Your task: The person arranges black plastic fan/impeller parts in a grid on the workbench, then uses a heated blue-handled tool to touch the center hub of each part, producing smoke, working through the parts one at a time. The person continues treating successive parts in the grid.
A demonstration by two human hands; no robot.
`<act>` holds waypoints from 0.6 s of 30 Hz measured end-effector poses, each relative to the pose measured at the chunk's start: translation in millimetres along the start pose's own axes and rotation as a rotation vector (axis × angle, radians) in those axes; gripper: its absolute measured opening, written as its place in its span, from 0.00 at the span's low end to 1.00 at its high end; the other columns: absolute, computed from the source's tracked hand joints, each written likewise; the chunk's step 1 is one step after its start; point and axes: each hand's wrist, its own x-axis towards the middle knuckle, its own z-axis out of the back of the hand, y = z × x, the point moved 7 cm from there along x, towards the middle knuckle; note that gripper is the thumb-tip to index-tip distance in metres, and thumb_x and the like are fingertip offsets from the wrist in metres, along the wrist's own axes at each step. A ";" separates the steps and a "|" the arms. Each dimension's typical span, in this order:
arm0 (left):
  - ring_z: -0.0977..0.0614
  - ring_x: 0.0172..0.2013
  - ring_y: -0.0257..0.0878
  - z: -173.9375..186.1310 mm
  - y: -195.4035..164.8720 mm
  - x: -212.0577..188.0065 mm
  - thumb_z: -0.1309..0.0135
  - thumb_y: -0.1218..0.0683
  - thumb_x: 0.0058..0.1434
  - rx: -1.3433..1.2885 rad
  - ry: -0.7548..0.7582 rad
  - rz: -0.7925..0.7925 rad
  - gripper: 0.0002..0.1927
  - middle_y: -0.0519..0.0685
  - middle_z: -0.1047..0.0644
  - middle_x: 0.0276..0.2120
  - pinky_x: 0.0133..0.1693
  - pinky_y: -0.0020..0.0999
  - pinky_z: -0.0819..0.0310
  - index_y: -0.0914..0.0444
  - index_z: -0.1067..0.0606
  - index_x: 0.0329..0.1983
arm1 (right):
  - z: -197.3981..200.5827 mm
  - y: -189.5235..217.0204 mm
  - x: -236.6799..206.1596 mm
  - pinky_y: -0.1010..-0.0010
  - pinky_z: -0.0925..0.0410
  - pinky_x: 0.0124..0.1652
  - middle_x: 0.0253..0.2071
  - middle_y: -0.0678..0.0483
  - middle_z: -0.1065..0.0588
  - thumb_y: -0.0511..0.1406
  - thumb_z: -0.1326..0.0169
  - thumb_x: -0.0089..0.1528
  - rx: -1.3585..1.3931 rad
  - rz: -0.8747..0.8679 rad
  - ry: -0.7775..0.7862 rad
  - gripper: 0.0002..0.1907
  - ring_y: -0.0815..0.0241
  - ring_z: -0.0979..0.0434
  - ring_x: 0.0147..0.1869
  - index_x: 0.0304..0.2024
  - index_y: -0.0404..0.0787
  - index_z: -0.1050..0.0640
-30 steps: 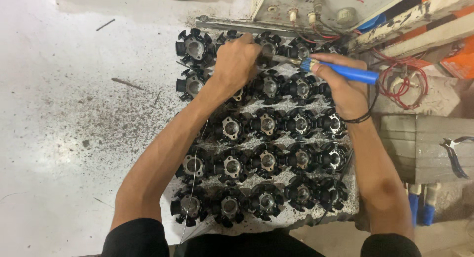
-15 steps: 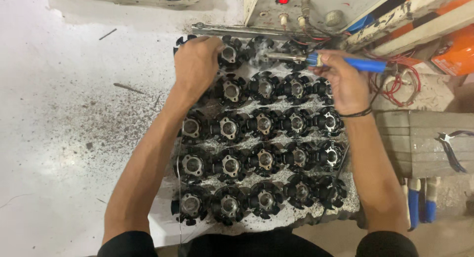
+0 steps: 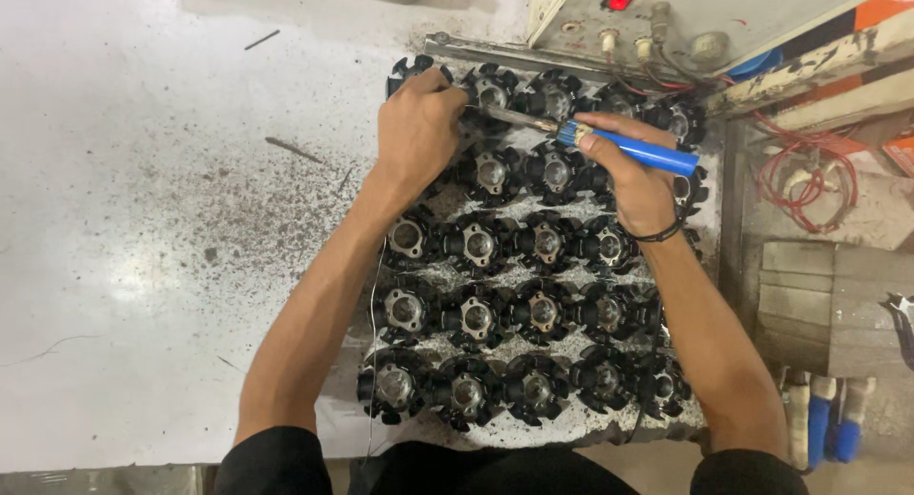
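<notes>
The right hand (image 3: 636, 176) is wrapped around the blue handle of a soldering iron (image 3: 628, 148), fingers pressed together on it, the metal tip reaching left toward the far left corner of the tray. The left hand (image 3: 417, 133) is curled over a black finned motor part (image 3: 491, 97) there, apparently pinching a thin solder wire (image 3: 374, 347) that trails down along the forearm; the exact pinch is hidden under the knuckles.

To do this joint well, I judge the tip should rest steady on the terminal, wire fed to the joint, not the iron, and the left hand kept bracing the part.

Counted: one iron, one wire, two hands, and about twenty-five parts in five rows on the foam tray (image 3: 590, 426), some covered by the arms.
</notes>
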 end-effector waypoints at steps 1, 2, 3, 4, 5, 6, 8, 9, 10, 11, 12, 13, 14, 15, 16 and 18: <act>0.19 0.39 0.53 -1.7 0.6 0.5 0.43 0.65 0.51 -0.005 0.000 -0.005 0.09 0.52 0.21 0.35 0.39 0.47 0.24 0.62 0.18 0.33 | -1.4 1.3 1.0 0.78 0.28 0.49 0.43 0.53 0.20 0.30 0.39 0.62 -0.008 -0.011 -0.008 0.13 0.66 0.20 0.46 0.50 0.32 0.17; 0.19 0.39 0.53 -4.1 1.4 0.7 0.42 0.64 0.51 -0.005 0.012 -0.009 0.08 0.52 0.21 0.35 0.38 0.47 0.24 0.62 0.18 0.33 | -2.0 3.0 2.4 0.78 0.28 0.49 0.43 0.53 0.20 0.30 0.39 0.62 -0.016 -0.019 -0.017 0.13 0.66 0.20 0.46 0.49 0.32 0.17; 0.19 0.38 0.54 -7.4 2.1 1.1 0.42 0.64 0.51 -0.004 0.023 -0.014 0.07 0.53 0.21 0.34 0.38 0.48 0.24 0.62 0.18 0.33 | -3.6 6.1 4.5 0.78 0.28 0.50 0.43 0.53 0.20 0.30 0.39 0.62 -0.043 -0.012 0.003 0.13 0.67 0.20 0.46 0.49 0.32 0.17; 0.19 0.37 0.55 -10.7 2.7 1.3 0.41 0.63 0.52 -0.004 0.035 -0.017 0.06 0.54 0.21 0.34 0.38 0.48 0.24 0.62 0.18 0.32 | -4.5 9.6 7.1 0.78 0.28 0.50 0.43 0.52 0.19 0.31 0.39 0.63 -0.070 -0.006 0.023 0.13 0.67 0.20 0.47 0.49 0.32 0.17; 0.19 0.37 0.55 -13.9 3.5 1.1 0.41 0.63 0.53 -0.004 0.044 -0.016 0.06 0.55 0.22 0.33 0.37 0.49 0.24 0.63 0.18 0.33 | -4.7 13.4 10.1 0.78 0.28 0.51 0.44 0.52 0.19 0.31 0.40 0.63 -0.099 0.000 0.043 0.13 0.67 0.19 0.47 0.49 0.32 0.17; 0.19 0.36 0.55 -17.0 4.2 1.3 0.41 0.63 0.54 -0.003 0.051 -0.015 0.05 0.56 0.22 0.33 0.36 0.49 0.24 0.63 0.18 0.33 | -5.2 19.0 13.8 0.78 0.28 0.49 0.43 0.52 0.19 0.31 0.39 0.64 -0.145 0.030 0.064 0.12 0.66 0.19 0.46 0.49 0.32 0.17; 0.19 0.36 0.56 -21.8 5.0 0.9 0.42 0.63 0.55 -0.007 0.063 -0.013 0.05 0.57 0.22 0.33 0.36 0.49 0.24 0.64 0.18 0.34 | -7.2 29.4 22.0 0.77 0.28 0.47 0.41 0.51 0.18 0.32 0.39 0.65 -0.233 0.091 0.103 0.11 0.65 0.19 0.44 0.47 0.31 0.17; 0.19 0.35 0.56 -23.4 5.1 0.7 0.43 0.63 0.55 -0.011 0.067 -0.014 0.06 0.57 0.22 0.33 0.35 0.49 0.24 0.65 0.18 0.34 | -7.4 30.8 26.2 0.77 0.27 0.46 0.40 0.51 0.18 0.32 0.39 0.65 -0.216 0.072 0.108 0.11 0.65 0.18 0.43 0.46 0.31 0.17; 0.18 0.35 0.55 -24.5 4.5 0.6 0.43 0.64 0.55 -0.015 0.072 -0.017 0.06 0.57 0.22 0.33 0.35 0.49 0.23 0.65 0.18 0.34 | -8.1 31.6 30.1 0.76 0.26 0.46 0.39 0.51 0.18 0.32 0.40 0.64 -0.199 0.053 0.111 0.10 0.65 0.18 0.42 0.45 0.30 0.17; 0.19 0.35 0.56 -24.7 3.9 0.8 0.43 0.63 0.55 -0.025 0.070 -0.018 0.06 0.57 0.22 0.33 0.35 0.50 0.24 0.65 0.18 0.34 | -8.9 31.7 32.7 0.76 0.26 0.45 0.38 0.51 0.18 0.32 0.40 0.64 -0.181 0.035 0.112 0.10 0.64 0.17 0.41 0.44 0.30 0.17; 0.19 0.35 0.57 -24.2 2.8 1.6 0.43 0.63 0.55 -0.035 0.068 -0.021 0.06 0.57 0.22 0.32 0.35 0.51 0.24 0.65 0.18 0.34 | -10.1 32.5 34.7 0.76 0.26 0.45 0.38 0.50 0.18 0.32 0.40 0.64 -0.151 0.036 0.113 0.10 0.64 0.17 0.40 0.44 0.29 0.17; 0.19 0.34 0.58 -23.0 1.5 2.5 0.42 0.63 0.55 -0.044 0.065 -0.024 0.06 0.57 0.22 0.32 0.36 0.51 0.24 0.65 0.18 0.34 | -11.7 32.6 36.1 0.75 0.25 0.44 0.37 0.50 0.18 0.32 0.40 0.64 -0.120 0.039 0.114 0.10 0.63 0.17 0.40 0.43 0.29 0.17; 0.19 0.34 0.58 -21.8 0.2 4.0 0.43 0.63 0.54 -0.058 0.071 -0.021 0.07 0.58 0.22 0.32 0.36 0.51 0.24 0.65 0.18 0.35 | -12.9 32.2 36.8 0.75 0.25 0.44 0.37 0.49 0.18 0.32 0.40 0.64 -0.091 0.042 0.120 0.10 0.63 0.17 0.40 0.43 0.28 0.17; 0.19 0.34 0.58 -19.5 -1.3 5.5 0.43 0.64 0.54 -0.071 0.073 -0.018 0.08 0.58 0.22 0.32 0.36 0.51 0.24 0.65 0.18 0.36 | -13.3 30.6 37.6 0.75 0.25 0.43 0.37 0.49 0.18 0.31 0.40 0.64 -0.070 0.032 0.116 0.10 0.63 0.17 0.40 0.43 0.28 0.17; 0.19 0.33 0.58 -16.3 -2.7 7.0 0.43 0.64 0.53 -0.083 0.074 -0.015 0.09 0.58 0.23 0.31 0.36 0.51 0.23 0.66 0.18 0.37 | -12.3 29.5 38.0 0.75 0.25 0.43 0.37 0.49 0.18 0.31 0.40 0.64 -0.049 0.025 0.111 0.10 0.62 0.17 0.40 0.43 0.28 0.17; 0.19 0.33 0.57 -5.3 -2.5 7.0 0.42 0.63 0.56 -0.111 0.035 0.041 0.06 0.59 0.21 0.33 0.35 0.51 0.23 0.66 0.19 0.36 | -8.0 27.0 36.4 0.75 0.25 0.43 0.38 0.49 0.18 0.31 0.39 0.63 -0.010 0.006 0.098 0.10 0.62 0.17 0.40 0.43 0.28 0.17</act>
